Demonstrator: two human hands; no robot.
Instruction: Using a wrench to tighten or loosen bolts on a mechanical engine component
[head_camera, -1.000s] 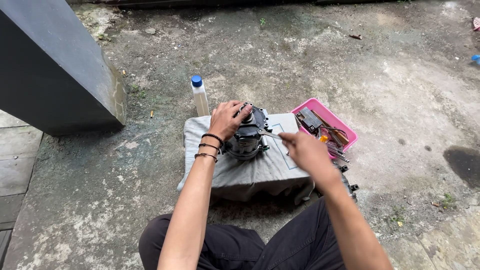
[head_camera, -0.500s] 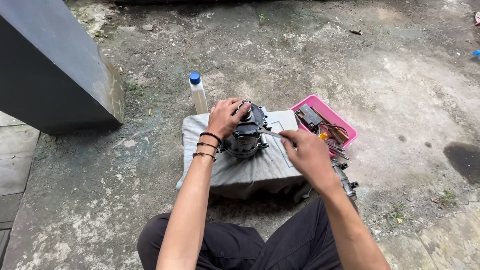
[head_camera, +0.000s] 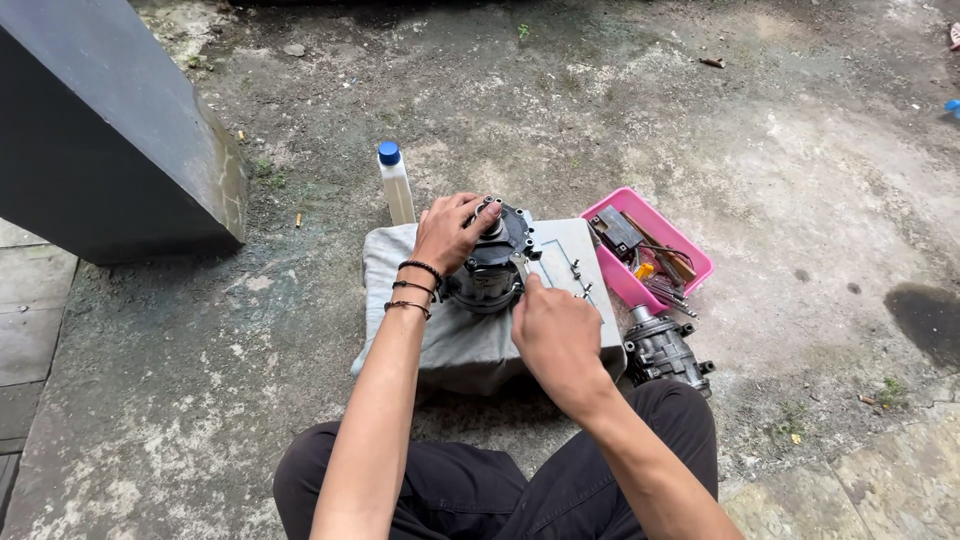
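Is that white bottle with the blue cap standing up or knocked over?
Upright. The white bottle stands on the concrete ground with its blue cap on top, just beyond the left hand.

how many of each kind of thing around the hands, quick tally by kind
Metal compressor bodies: 2, one under the left hand on the cloth at, one on the ground
Bottles: 1
Pink trays: 1
Wrenches: 1, in the right hand, at
Total: 5
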